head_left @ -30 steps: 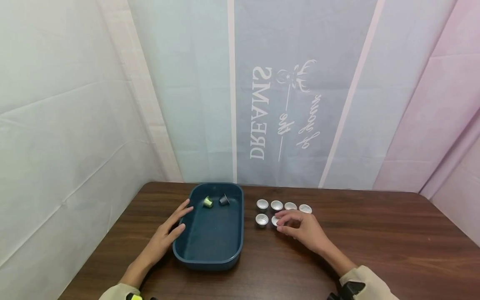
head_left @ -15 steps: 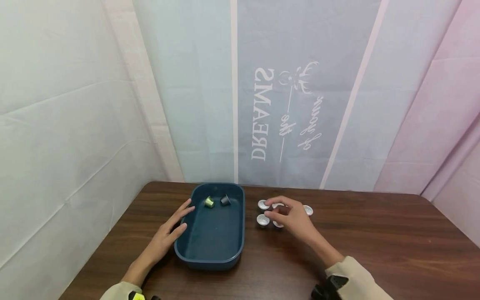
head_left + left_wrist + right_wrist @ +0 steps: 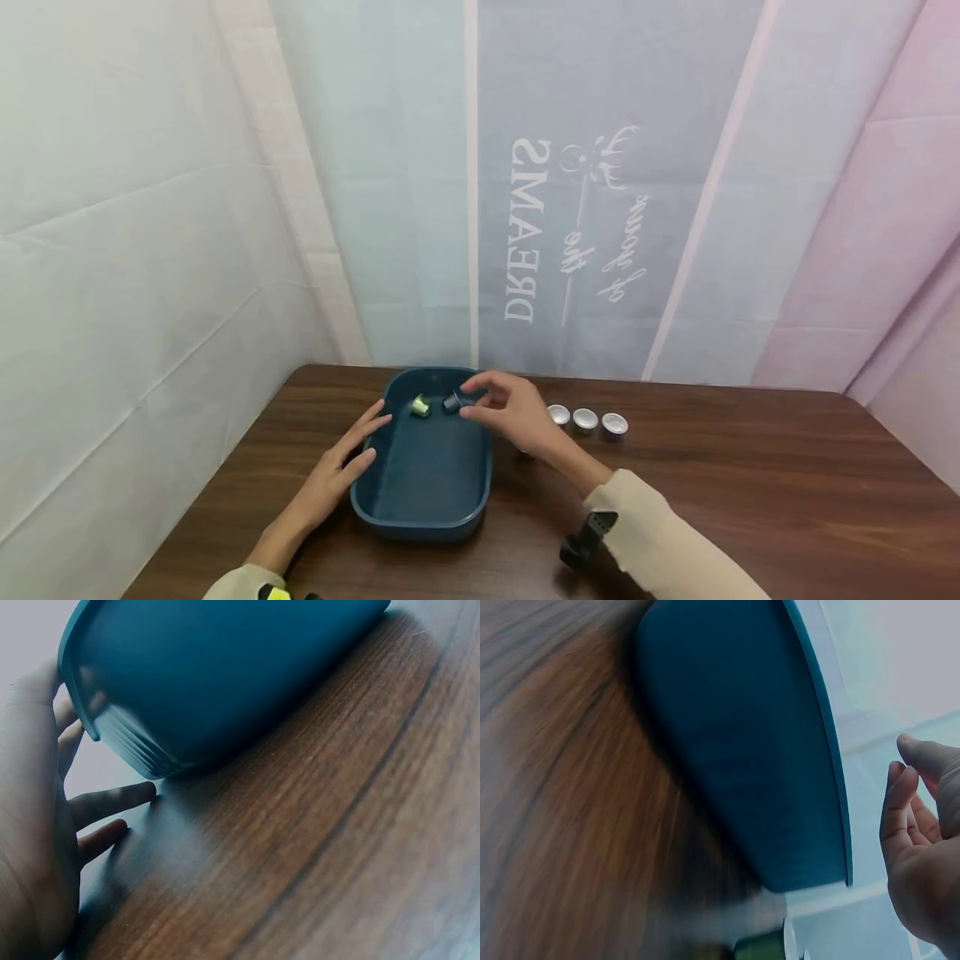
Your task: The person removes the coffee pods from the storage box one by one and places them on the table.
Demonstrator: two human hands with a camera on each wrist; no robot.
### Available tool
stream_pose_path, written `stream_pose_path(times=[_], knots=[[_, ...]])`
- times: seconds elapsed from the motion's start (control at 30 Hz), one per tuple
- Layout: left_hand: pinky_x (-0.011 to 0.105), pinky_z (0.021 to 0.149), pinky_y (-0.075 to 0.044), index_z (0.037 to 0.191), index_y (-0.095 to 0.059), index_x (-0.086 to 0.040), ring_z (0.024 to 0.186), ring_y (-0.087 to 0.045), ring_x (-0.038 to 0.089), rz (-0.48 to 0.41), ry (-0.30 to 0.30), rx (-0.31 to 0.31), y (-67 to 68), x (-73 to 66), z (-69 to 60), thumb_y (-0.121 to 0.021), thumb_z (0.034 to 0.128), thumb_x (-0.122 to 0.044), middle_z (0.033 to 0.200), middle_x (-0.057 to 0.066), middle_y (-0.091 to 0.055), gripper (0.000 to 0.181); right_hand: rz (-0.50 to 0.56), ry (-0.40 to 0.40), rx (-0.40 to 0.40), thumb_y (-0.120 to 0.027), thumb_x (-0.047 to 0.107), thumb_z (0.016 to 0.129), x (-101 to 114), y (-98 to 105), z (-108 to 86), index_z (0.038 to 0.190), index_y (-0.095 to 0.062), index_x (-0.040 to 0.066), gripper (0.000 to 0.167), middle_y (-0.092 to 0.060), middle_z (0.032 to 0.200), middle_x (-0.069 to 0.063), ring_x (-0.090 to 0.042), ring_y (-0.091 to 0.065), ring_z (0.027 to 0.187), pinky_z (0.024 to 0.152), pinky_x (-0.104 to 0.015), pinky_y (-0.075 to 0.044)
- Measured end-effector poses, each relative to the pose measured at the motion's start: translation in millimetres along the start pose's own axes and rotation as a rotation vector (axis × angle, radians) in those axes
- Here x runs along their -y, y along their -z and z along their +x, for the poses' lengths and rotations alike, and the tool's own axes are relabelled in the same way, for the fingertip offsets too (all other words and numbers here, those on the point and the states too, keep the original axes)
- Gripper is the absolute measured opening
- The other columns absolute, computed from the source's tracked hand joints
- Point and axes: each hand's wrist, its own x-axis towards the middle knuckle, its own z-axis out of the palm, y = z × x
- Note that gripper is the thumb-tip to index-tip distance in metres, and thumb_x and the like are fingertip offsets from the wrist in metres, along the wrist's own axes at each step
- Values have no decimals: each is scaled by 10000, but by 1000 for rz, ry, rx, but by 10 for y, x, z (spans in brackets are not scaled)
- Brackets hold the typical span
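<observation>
Most look out; tray (image 3: 420, 528) holds two

From its centre I see a green capsule (image 3: 421, 407) at 12 o'clock, a dark capsule (image 3: 452, 404) at 1, silver-topped capsules (image 3: 585, 420) outside near 3. Left hand (image 3: 326, 477) spreads at 9; right hand (image 3: 517, 412), fingertips narrowly apart, looks empty.

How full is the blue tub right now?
Nearly empty: the head view shows a green capsule and a dark capsule near the far end of the blue tub, most of its floor bare.

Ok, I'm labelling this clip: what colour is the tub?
The tub is dark teal-blue, seen best in the head view.
</observation>
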Motion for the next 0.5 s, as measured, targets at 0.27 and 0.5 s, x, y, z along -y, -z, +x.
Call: stream_pose_path(times=[0.27, 0.5], knots=[[714, 984, -185, 1483, -361, -176, 1430, -145, 304, 2, 24, 9, 20, 30, -32, -396, 1016, -64, 1584, 43, -164, 481, -92, -8, 50, -759, 258, 835, 1, -317, 278, 1127, -668, 178, 316, -651, 1118, 13, -106, -648, 829, 688, -285, -517], [714, 987, -179, 1474, -363, -95, 1429, -146, 307, 7, 9, 8, 4, 28, -13, -395, 1017, -67, 1583, 63, -166, 460, -166, -14, 61, -749, 233, 847, -12, -474, 451, 1179, -650, 121, 364, -639, 1144, -1, -113, -636, 852, 699, -295, -517]])
